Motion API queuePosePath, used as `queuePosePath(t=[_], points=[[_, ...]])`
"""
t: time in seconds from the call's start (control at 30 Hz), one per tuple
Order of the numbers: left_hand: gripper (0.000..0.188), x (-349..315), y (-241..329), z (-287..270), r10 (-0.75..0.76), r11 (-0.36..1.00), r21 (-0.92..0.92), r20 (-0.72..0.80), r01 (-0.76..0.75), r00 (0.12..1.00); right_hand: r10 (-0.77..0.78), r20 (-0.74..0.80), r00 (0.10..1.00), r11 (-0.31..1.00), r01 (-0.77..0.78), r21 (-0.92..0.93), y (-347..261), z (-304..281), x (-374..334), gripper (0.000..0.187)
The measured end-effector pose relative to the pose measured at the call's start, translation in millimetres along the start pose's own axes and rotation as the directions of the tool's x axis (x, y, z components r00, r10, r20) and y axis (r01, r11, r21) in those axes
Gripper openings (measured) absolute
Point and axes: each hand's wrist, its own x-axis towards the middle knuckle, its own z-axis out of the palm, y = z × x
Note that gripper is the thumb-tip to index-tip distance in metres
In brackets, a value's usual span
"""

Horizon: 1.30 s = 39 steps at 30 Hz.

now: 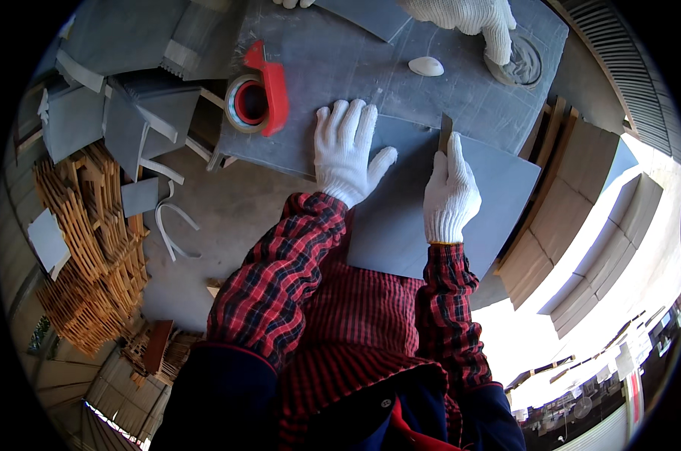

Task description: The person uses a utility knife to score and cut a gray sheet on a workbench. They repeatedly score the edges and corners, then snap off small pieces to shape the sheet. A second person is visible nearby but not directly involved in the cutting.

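A smooth grey slab lies at the near edge of the table and overhangs it toward me. My left hand, in a white knit glove, rests flat at the slab's upper left corner, fingers spread. In my gloved right hand is a thin, narrow scraper blade, its tip pointing away at the slab's far edge. The index finger stretches along it; the grip hides its other end. Beyond lie a white oval lump and a round patch of grey paste.
Across the table a co-worker's gloved hand reaches to the paste, beside another slab. A red tape dispenser stands at the left. Wooden slats are piled on the left floor; stacked pale blocks are at right.
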Motion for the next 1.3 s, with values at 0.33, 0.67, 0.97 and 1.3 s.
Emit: queuePosePath(t=[0.33,0.67,0.97,1.3], points=[[0.079,-0.9,-1.3,2.9,0.0,1.0,-0.007,-0.009,0.0,1.0,-0.02,0.016,1.0,1.0,0.02,-0.024,-7.4,1.0,3.7,0.039],[0.08,-4.7,0.7,1.0,0.017,1.0,0.009,0.002,-0.017,1.0,0.028,0.019,0.999,1.0,-0.028,0.002,-6.4,1.4,-2.9,0.037],[0.079,-2.3,0.8,1.6,-0.009,1.0,0.011,0.015,0.009,1.0,-0.121,-0.045,0.992,0.993,0.121,-0.008,-7.2,7.0,0.0,0.042],[0.078,-2.0,-0.3,2.3,-0.002,1.0,0.027,0.01,0.002,1.0,-0.076,0.012,0.997,0.997,0.076,0.017,-5.8,9.3,-2.0,0.041]])
